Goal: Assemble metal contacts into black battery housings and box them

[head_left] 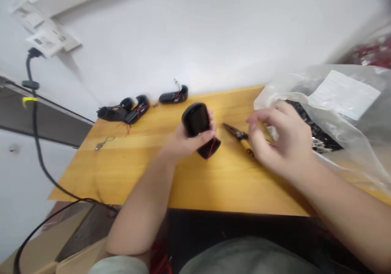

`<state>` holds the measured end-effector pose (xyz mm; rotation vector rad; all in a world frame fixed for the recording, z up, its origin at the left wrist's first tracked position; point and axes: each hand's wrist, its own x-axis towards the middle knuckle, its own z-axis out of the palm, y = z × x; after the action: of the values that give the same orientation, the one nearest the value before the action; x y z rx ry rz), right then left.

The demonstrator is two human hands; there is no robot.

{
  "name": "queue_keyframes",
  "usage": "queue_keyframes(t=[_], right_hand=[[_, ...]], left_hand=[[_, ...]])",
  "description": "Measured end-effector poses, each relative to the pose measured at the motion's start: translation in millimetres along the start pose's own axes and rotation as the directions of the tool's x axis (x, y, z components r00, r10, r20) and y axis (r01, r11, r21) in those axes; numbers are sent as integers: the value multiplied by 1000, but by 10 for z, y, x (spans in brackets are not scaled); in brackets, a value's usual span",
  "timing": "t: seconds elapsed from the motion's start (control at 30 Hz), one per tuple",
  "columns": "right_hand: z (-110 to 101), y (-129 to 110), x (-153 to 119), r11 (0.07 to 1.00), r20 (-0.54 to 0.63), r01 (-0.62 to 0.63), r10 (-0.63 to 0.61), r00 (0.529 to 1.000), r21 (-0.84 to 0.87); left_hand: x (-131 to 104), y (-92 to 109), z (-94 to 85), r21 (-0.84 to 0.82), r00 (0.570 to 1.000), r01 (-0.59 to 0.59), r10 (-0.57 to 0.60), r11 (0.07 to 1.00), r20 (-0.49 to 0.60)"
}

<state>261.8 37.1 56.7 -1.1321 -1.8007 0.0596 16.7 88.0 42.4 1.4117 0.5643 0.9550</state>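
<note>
My left hand [191, 139] is closed around a glossy black plastic housing [197, 119], holding it tilted above the table. A thin red wire [211, 148] shows at the housing's lower end. To its right, my right hand [281, 137] hovers with the thumb and index fingertips brought together and the other fingers curled. Anything between those fingertips is too small to make out. Pliers [240, 135] with yellow handles lie on the wooden table [195, 184], partly behind my right hand.
Several similar black housings [174, 97] with wires lie along the table's back left. Nearby is a small metal piece with a ring [99, 146]. A clear plastic bag [360, 143] with small dark parts and a white paper [345, 93] covers the right side. A black cable [36, 131] hangs at left.
</note>
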Motion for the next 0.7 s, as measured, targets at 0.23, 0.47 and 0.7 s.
queue_keyframes(t=[0.23,0.47,0.7], right_hand=[[127,-211,-15,544,761,-704,172,626,456],[269,-233,-61,101,777,-801,197,598,591],[190,-243,2,304,669,-725,279,688,619]], left_hand=[[1,20,173,20,995,-4,2,1000,103],[-1,78,217,114,996,-80,76,990,43],[17,-83,143,-45,991,-37,42,998,123]])
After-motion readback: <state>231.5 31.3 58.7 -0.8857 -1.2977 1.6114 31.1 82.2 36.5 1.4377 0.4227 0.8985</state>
